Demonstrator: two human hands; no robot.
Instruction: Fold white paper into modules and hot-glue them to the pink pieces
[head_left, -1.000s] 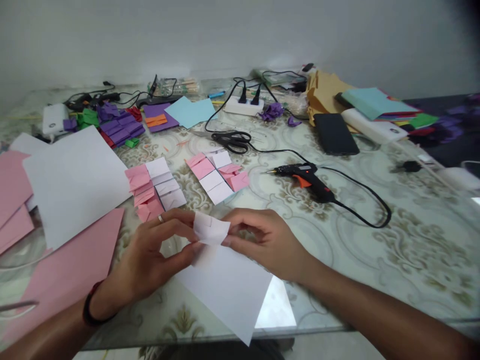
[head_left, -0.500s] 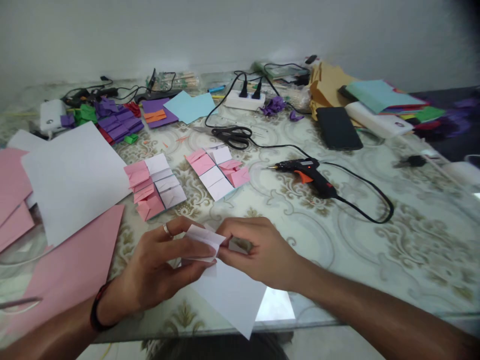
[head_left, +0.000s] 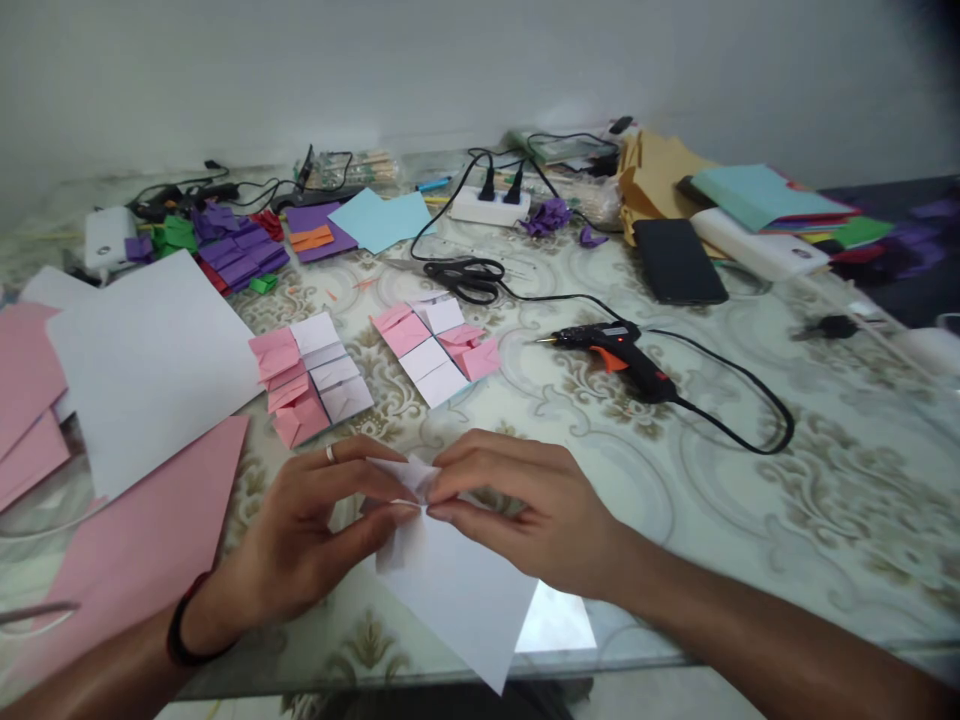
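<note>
Between my two hands is a small piece of folded white paper. My left hand, with a ring and a dark wristband, pinches its left part between thumb and fingers. My right hand pinches the same paper from the right, fingertips close to the left thumb. Below them a white sheet lies at the table's front edge, partly hidden by the hands. Just beyond are two panels of folded pink and white squares, a left panel and a right panel.
A glue gun with an orange trigger lies right of the panels, its cord looping rightward. Behind are black-handled scissors, a power strip and a black phone. White paper and pink paper lie at left.
The folded paper has been turned lower and flatter between my fingers. My right fingers have straightened somewhat and now pinch nearer its middle. The view has shifted slightly.
</note>
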